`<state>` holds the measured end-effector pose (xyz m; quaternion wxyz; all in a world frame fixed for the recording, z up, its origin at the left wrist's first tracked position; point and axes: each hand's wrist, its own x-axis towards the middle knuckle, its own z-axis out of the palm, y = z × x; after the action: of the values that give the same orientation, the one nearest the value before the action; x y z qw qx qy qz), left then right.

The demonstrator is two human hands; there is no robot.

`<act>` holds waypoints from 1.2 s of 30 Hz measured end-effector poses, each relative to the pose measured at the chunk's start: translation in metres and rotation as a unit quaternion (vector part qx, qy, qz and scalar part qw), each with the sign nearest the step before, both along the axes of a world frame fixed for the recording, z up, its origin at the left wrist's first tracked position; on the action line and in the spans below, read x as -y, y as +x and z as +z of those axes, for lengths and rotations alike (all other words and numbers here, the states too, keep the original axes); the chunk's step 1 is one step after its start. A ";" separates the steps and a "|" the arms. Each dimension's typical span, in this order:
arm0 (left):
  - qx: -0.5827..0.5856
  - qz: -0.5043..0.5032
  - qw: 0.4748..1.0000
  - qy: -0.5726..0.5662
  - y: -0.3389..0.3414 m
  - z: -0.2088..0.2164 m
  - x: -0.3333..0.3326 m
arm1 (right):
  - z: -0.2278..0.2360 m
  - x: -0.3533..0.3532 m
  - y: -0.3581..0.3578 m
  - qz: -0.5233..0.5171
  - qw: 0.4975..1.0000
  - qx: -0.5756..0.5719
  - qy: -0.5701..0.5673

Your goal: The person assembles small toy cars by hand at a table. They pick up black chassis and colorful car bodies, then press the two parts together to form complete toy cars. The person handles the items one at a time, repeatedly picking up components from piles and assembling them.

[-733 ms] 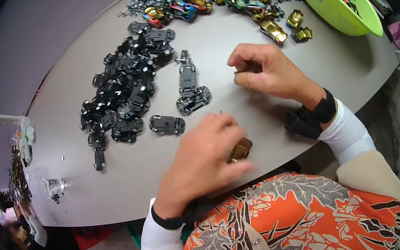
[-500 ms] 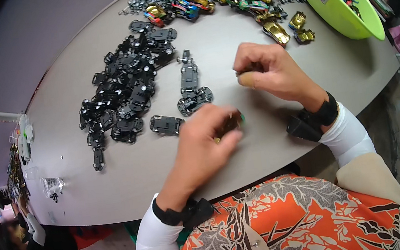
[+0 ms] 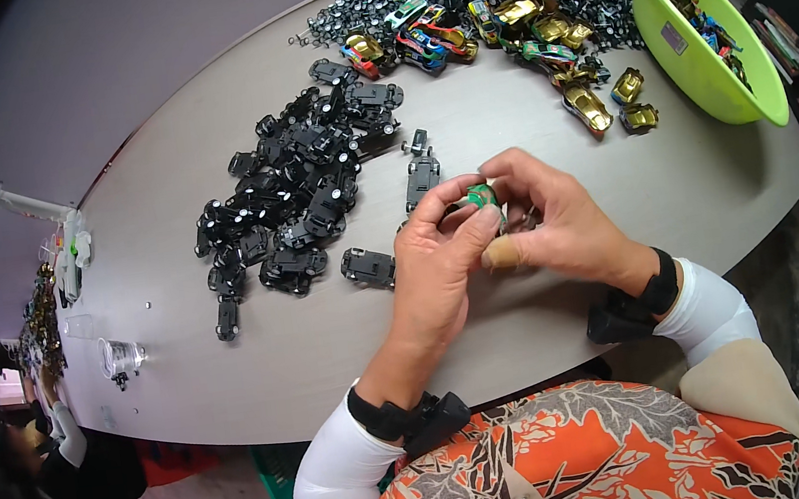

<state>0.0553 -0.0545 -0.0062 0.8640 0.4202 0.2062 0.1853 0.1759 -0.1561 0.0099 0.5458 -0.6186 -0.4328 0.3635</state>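
My left hand [image 3: 440, 262] is closed on a green toy car body [image 3: 481, 195], which shows between thumb and fingers. Meeting it over the table, my right hand [image 3: 573, 227] has its fingers curled and pinched against the far side of the car. Whatever those fingers hold is mostly hidden. Just left of my left hand lies a loose black car chassis [image 3: 369, 268]. Beyond the hands, another chassis [image 3: 422, 178] lies lengthwise, partly covered at its near end by my fingers. A heap of black chassis [image 3: 298, 167] spreads to the left.
Along the far edge sit a large pile of small wheel axles [image 3: 368, 6] and several shiny gold and coloured car bodies [image 3: 517, 10]. A lime green basin [image 3: 699, 69] holds more at the right. A clear plastic cup [image 3: 119, 357] stands left; another person [image 3: 66, 435] works beyond.
My hands, apart before, have come together, the left moving right and away from me with the car body, the right drawing nearer to me. The whole view has shifted slightly.
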 end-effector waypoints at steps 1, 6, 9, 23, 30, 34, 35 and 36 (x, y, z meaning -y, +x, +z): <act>0.013 0.015 1.000 0.007 0.001 -0.001 0.005 | -0.004 -0.002 -0.005 -0.015 0.999 0.005 0.032; -0.056 0.072 0.964 0.249 -0.003 0.010 -0.003 | -0.002 -0.003 0.009 -0.071 0.997 0.026 -0.020; -0.183 0.128 0.783 0.581 0.000 0.017 -0.043 | -0.005 0.000 0.029 -0.087 0.983 0.158 -0.021; -0.028 0.024 0.985 0.167 0.003 0.018 -0.059 | -0.002 -0.002 0.037 -0.032 0.977 0.202 -0.051; 0.019 -0.072 0.997 -0.024 -0.006 0.010 -0.056 | 0.003 -0.006 0.025 0.026 0.981 -0.189 0.019; 0.019 -0.058 0.998 -0.001 -0.006 0.007 -0.053 | 0.000 -0.008 0.024 0.079 0.937 -0.335 0.056; 0.028 -0.037 0.999 0.022 -0.005 0.005 -0.051 | -0.003 -0.007 0.025 0.086 0.921 -0.374 0.058; 0.035 -0.015 0.998 0.045 -0.005 0.004 -0.050 | -0.006 -0.008 0.025 0.083 0.911 -0.401 0.050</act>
<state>0.0506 -0.0043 -0.0026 0.8534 0.4552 0.1609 0.1963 0.2013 -0.1485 0.0043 0.6716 -0.3543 -0.2452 0.6028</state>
